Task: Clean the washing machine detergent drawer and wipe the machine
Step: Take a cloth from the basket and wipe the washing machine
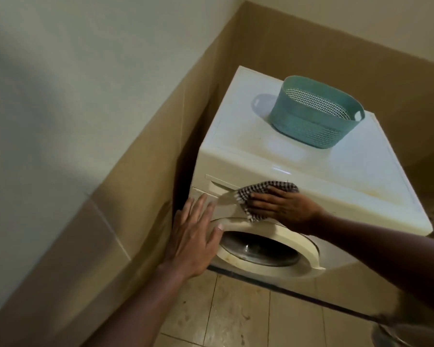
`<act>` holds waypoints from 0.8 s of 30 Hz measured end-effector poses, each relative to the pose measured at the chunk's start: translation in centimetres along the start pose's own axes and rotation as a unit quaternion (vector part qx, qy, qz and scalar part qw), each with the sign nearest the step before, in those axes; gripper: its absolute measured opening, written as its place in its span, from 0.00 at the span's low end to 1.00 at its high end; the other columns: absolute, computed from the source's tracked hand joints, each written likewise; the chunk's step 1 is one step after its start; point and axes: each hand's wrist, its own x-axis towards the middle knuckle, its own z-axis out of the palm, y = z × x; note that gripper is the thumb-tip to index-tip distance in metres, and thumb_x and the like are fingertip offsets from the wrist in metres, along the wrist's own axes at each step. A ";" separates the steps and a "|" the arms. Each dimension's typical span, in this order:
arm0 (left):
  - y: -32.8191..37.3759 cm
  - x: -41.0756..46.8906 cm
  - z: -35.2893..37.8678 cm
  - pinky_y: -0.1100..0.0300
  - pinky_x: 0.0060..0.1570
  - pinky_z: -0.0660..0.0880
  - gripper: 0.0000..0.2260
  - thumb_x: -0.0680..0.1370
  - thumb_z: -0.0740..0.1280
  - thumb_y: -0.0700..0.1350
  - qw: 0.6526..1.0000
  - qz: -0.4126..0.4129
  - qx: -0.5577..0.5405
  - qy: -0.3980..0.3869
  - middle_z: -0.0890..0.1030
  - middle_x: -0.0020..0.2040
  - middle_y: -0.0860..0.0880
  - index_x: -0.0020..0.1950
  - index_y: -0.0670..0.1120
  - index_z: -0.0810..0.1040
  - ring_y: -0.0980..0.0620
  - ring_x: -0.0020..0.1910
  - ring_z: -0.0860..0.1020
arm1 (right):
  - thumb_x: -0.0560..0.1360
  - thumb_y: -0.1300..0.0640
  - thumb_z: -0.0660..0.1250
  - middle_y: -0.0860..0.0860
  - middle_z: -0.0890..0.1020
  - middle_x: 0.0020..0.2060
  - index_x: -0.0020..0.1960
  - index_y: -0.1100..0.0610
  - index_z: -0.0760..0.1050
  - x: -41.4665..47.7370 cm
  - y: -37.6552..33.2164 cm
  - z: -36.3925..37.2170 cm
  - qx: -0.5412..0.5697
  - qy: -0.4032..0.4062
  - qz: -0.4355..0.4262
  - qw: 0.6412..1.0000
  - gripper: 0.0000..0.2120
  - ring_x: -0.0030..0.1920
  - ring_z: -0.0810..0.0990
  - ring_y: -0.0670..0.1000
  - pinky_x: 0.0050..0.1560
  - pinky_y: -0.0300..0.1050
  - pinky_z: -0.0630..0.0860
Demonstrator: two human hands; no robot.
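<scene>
A cream front-loading washing machine stands in a corner, its round door shut. The detergent drawer sits closed at the upper left of the front panel. My right hand presses a black-and-white checked cloth flat against the front panel, just right of the drawer. My left hand lies flat with fingers spread on the machine's front left, below the drawer and beside the door rim. It holds nothing.
A teal perforated plastic basket stands on the machine's top toward the back. Tan-tiled walls close in on the left and behind. Beige floor tiles lie in front of the machine.
</scene>
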 end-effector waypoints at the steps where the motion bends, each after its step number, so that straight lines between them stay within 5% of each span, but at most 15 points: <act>1: -0.4 -0.1 -0.4 0.50 0.80 0.46 0.30 0.82 0.47 0.63 1.000 0.005 0.011 0.002 0.40 0.82 0.59 0.82 0.56 0.46 0.57 0.80 0.35 | 0.77 0.59 0.61 0.50 0.57 0.78 0.77 0.51 0.64 1.6 0.3 -0.7 0.012 0.010 0.010 1.000 0.29 0.80 0.40 0.53 0.78 0.55 0.36; 6: -0.9 2.1 -1.8 0.45 0.75 0.62 0.30 0.81 0.50 0.58 0.992 0.029 0.027 0.116 0.60 0.80 0.46 0.80 0.46 0.61 0.46 0.79 0.56 | 0.79 0.50 0.59 0.51 0.57 0.79 0.79 0.50 0.56 14.9 0.3 -5.5 0.040 0.086 0.106 0.990 0.30 0.80 0.51 0.55 0.77 0.62 0.40; 9: -1.1 3.4 -2.8 0.47 0.68 0.69 0.24 0.80 0.58 0.51 0.982 0.019 0.024 0.187 0.70 0.73 0.42 0.73 0.42 0.70 0.44 0.71 0.67 | 0.77 0.53 0.65 0.53 0.62 0.78 0.77 0.53 0.57 15.7 -2.0 -3.7 0.031 0.042 0.039 0.998 0.31 0.79 0.53 0.57 0.78 0.60 0.39; 13: -2.8 4.1 -3.8 0.51 0.71 0.65 0.27 0.79 0.64 0.42 0.986 -0.111 -0.076 0.102 0.69 0.75 0.44 0.78 0.44 0.64 0.44 0.74 0.67 | 0.76 0.59 0.59 0.53 0.59 0.79 0.78 0.55 0.61 5.1 -3.8 0.7 -0.015 0.006 0.008 1.000 0.30 0.80 0.45 0.56 0.78 0.55 0.35; 16: -3.7 5.9 -4.2 0.50 0.74 0.64 0.32 0.77 0.63 0.37 0.917 -0.229 -0.318 0.072 0.64 0.79 0.48 0.81 0.48 0.59 0.46 0.77 0.64 | 0.75 0.60 0.52 0.51 0.48 0.81 0.79 0.53 0.55 -1.6 -2.8 1.8 -0.033 -0.005 0.023 0.999 0.32 0.80 0.44 0.53 0.78 0.54 0.36; 19: -4.2 8.0 -3.9 0.47 0.75 0.64 0.36 0.74 0.61 0.32 0.886 -0.233 -0.400 0.026 0.64 0.79 0.51 0.81 0.50 0.60 0.49 0.77 0.64 | 0.78 0.57 0.51 0.50 0.54 0.80 0.80 0.51 0.54 1.4 -0.8 0.4 -0.019 0.033 0.042 0.998 0.29 0.80 0.48 0.53 0.78 0.56 0.38; 22: -5.0 9.4 -2.1 0.46 0.65 0.76 0.28 0.64 0.67 0.47 0.894 -0.219 -0.391 0.002 0.80 0.67 0.52 0.63 0.68 0.78 0.48 0.64 0.79 | 0.79 0.54 0.56 0.50 0.56 0.80 0.80 0.51 0.53 9.7 -1.0 -1.6 -0.015 0.084 0.073 0.994 0.30 0.80 0.47 0.54 0.77 0.58 0.36; 24: -6.1 10.0 -0.6 0.47 0.56 0.79 0.18 0.64 0.66 0.49 0.896 -0.220 -0.385 -0.005 0.84 0.56 0.49 0.47 0.71 0.80 0.46 0.53 0.82 | 0.78 0.52 0.58 0.52 0.54 0.80 0.80 0.52 0.53 13.8 -2.6 -1.6 -0.029 0.080 0.071 0.994 0.32 0.80 0.47 0.55 0.76 0.60 0.34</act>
